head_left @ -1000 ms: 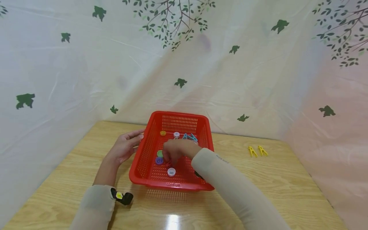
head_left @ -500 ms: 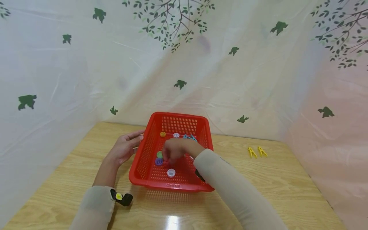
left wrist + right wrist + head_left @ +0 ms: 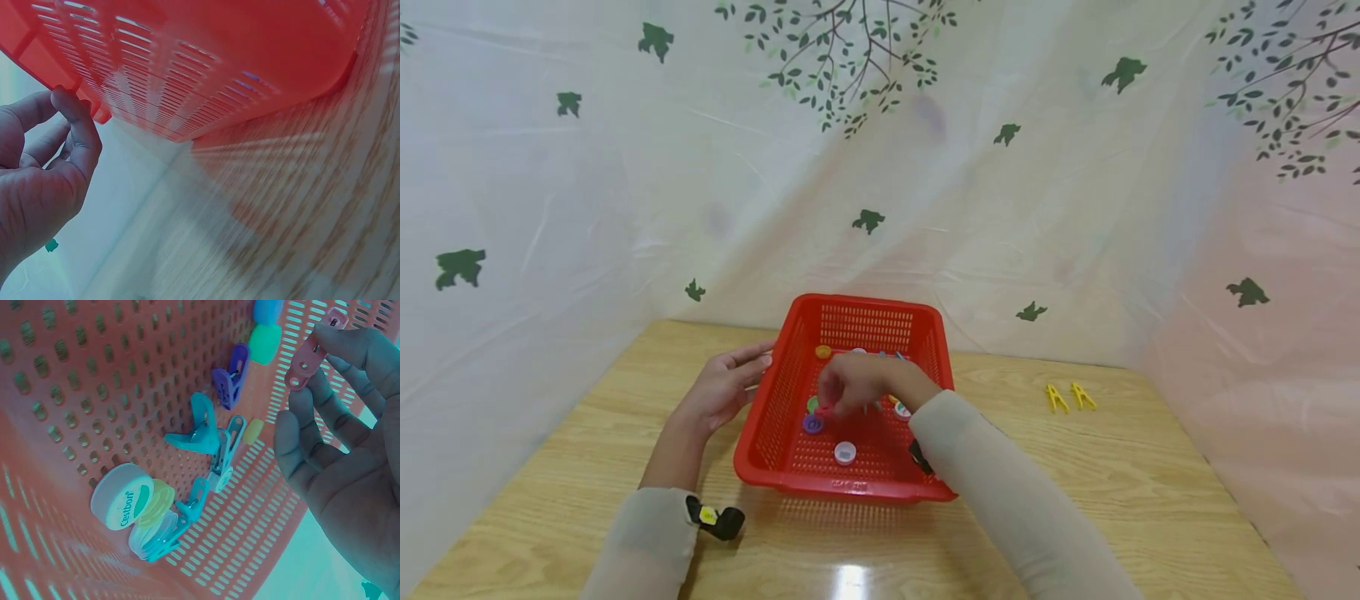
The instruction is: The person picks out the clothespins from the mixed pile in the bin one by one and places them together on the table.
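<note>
My right hand (image 3: 852, 385) is inside the red plastic basket (image 3: 861, 487), over its left middle part. In the right wrist view, its thumb and fingertips pinch a pinkish-red clothespin (image 3: 307, 361), held above the basket floor. My left hand (image 3: 718, 390) grips the basket's left rim; the left wrist view shows fingertips at the rim's edge. Near the right hand lie a purple cap (image 3: 813, 424), a green cap (image 3: 812, 404) and a white cap (image 3: 845, 452). The right hand and forearm hide part of the basket floor in the head view.
In the basket are also an orange cap (image 3: 823, 352), a teal clothespin (image 3: 199, 428), a purple clothespin (image 3: 231, 378), a lettered white cap (image 3: 122, 496) and a yellow cap (image 3: 157, 503). Two yellow clothespins (image 3: 1057, 398) lie on the wooden table (image 3: 1120, 483) at right. A patterned curtain (image 3: 760, 217) stands behind.
The right hand has risen slightly and shifted a little left, bringing the red clothespin up from the basket floor. The left hand and the basket stay in place.
</note>
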Tool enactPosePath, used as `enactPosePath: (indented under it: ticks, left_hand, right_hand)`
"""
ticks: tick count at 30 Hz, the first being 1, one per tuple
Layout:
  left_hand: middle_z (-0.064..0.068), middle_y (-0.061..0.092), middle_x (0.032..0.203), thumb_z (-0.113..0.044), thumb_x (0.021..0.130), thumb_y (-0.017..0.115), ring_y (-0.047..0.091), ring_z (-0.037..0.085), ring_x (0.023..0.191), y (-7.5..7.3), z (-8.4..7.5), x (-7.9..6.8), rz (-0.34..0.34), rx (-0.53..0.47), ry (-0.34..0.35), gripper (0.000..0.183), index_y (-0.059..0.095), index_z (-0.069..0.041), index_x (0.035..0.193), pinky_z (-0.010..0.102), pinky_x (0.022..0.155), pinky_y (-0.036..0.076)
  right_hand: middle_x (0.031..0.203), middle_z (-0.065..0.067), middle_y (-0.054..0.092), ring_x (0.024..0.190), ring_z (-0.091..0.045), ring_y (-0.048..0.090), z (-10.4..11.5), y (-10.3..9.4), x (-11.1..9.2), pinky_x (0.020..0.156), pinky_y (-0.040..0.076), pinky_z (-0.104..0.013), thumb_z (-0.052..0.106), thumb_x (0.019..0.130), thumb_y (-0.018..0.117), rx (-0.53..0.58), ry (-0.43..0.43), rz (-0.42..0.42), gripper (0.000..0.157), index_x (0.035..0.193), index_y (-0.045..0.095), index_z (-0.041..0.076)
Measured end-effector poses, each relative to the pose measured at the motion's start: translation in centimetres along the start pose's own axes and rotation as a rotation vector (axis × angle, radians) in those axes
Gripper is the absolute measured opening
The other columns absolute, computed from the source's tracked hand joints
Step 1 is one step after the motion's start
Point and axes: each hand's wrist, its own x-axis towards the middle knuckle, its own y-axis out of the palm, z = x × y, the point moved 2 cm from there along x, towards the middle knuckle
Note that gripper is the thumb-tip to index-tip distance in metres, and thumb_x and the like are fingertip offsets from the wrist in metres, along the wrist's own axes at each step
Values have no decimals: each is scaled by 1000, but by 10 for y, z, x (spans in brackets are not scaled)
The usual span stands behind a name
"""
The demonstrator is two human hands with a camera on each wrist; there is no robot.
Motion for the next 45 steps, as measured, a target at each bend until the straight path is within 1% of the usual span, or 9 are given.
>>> enactPosePath:
  ticks: [7,12,16,19,21,25,31,36,45]
  left_hand:
    - [4,68,129,-21,102,65,70,17,107,1,-1,1,7,-11,2,52,50,-5,150,36,91,59]
    - [3,68,129,-21,103,65,70,18,107,1,-1,1,6,-6,5,52,50,-5,150,36,91,59]
    - [3,68,128,-21,103,64,70,18,107,1,-1,0,7,-4,6,52,50,-5,150,36,91,59]
    - [3,68,128,-21,103,64,70,18,107,1,-1,0,11,-4,10,51,50,-5,150,36,91,59]
    - [3,68,127,-21,103,64,70,19,107,0,-1,0,14,-5,11,51,50,-5,150,37,92,59]
    - [3,68,128,-21,103,64,70,19,107,1,0,0,18,-8,11,52,50,-5,150,37,92,59]
    - [6,66,132,-21,104,63,70,19,108,1,1,0,18,-2,8,51,50,-5,150,37,92,59]
    - [5,68,130,-21,103,64,70,19,109,1,1,0,22,-2,9,52,50,-5,150,38,92,59]
    - [4,68,130,-24,102,66,70,19,109,1,1,-1,29,-24,10,55,50,-6,151,38,92,59]
  right_hand:
    - [97,5,70,85,-26,72,2,-6,-2,71,63,-33,16,92,78,-11,-64,-46,13,103,74,23]
    - [98,9,73,88,-25,74,2,-11,-5,74,62,-29,18,92,78,-25,-106,-82,17,109,77,22]
    - [101,3,76,87,-26,75,4,-15,-7,76,62,-30,19,94,76,7,-118,-92,18,112,77,20]
    - [101,3,76,87,-23,75,5,-19,-9,77,61,-27,21,94,76,-6,-130,-119,20,114,77,20]
    - [101,7,75,88,-18,73,6,-21,-11,77,59,-23,24,94,77,-35,-141,-149,22,115,77,20]
    - [99,13,74,86,-10,71,10,-26,-15,79,58,-21,27,93,78,-57,-157,-206,25,117,77,20]
    - [97,12,75,85,-13,72,15,-34,-22,77,59,-21,25,93,78,-37,-179,-262,25,117,78,17]
    - [101,12,74,85,-7,71,16,-40,-28,79,59,-21,27,93,78,-36,-184,-299,27,118,77,19]
    - [106,11,70,95,-9,63,15,-52,-41,80,57,-21,26,94,78,-111,-180,-399,24,118,77,22]
